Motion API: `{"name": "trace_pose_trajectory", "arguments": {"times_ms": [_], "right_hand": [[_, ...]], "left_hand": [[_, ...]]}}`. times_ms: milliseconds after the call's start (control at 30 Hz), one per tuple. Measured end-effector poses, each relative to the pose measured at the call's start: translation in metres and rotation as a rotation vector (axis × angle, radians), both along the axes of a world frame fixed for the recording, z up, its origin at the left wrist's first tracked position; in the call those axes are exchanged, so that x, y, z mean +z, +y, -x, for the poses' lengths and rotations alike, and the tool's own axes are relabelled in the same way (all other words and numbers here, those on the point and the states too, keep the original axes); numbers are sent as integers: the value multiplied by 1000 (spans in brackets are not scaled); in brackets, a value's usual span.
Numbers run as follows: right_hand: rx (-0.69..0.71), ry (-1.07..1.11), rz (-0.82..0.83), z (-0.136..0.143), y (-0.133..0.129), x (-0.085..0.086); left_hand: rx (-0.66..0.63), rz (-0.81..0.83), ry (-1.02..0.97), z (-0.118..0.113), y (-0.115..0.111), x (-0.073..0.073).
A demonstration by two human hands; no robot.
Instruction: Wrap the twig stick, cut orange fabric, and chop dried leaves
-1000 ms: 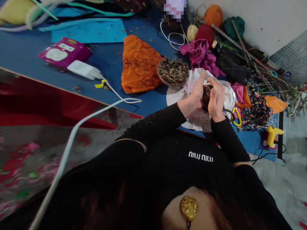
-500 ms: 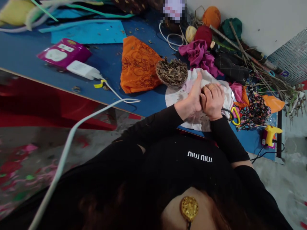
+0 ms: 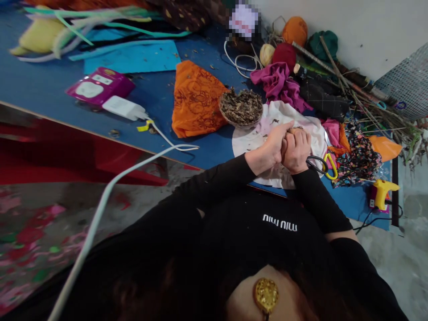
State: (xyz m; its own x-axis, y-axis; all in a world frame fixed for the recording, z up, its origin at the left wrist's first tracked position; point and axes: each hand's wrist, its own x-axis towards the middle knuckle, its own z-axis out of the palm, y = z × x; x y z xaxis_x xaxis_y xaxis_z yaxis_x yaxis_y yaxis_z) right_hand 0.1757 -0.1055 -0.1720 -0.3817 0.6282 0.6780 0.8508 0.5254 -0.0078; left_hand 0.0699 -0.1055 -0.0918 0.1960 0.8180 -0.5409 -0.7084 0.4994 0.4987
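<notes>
My left hand (image 3: 272, 145) and my right hand (image 3: 297, 149) are clasped together over a round white cloth (image 3: 244, 141). Their fingers are closed around something mostly hidden between the palms, which I cannot make out. Dark flakes are scattered on the cloth under and beyond the hands. Just past the cloth's far left edge stands a bowl (image 3: 241, 125) heaped with brown dried leaves (image 3: 241, 106). Close to my right wrist lie scissors (image 3: 330, 166) with yellow and black handles. An orange printed cloth (image 3: 197, 100) is spread to the left of the bowl.
A purple power adapter (image 3: 100, 87) with a white charger (image 3: 123, 107) sits left, its cable (image 3: 123, 175) crossing in front. Beyond the hands are magenta cloth (image 3: 279, 84), cloth balls (image 3: 294, 30) and dry twigs (image 3: 364, 107). A yellow glue gun (image 3: 384, 191) lies near the right edge.
My left hand has turned inward and its raised thumb has come down, closing against my right hand. The view has shifted slightly, so the table sits a little lower.
</notes>
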Motion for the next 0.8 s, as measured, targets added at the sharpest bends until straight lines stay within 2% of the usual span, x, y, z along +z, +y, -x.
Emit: {"name": "trace_pose_trajectory", "arguments": {"times_ms": [133,233,433,633,800], "right_hand": [[13,-17,143,-1,-2,0],[10,-74,230,0,-5,3],[-55,-52,301,-1,-1,16],[-139,255,234,-12,-4,34],[-59,201,282,-7,-9,36]], "left_hand": [[-22,36,104,-2,0,4],[-56,42,123,-1,-1,0],[-140,54,21,2,4,-4],[-252,-233,-25,7,-7,3],[-242,-285,17,12,-14,-3]]}}
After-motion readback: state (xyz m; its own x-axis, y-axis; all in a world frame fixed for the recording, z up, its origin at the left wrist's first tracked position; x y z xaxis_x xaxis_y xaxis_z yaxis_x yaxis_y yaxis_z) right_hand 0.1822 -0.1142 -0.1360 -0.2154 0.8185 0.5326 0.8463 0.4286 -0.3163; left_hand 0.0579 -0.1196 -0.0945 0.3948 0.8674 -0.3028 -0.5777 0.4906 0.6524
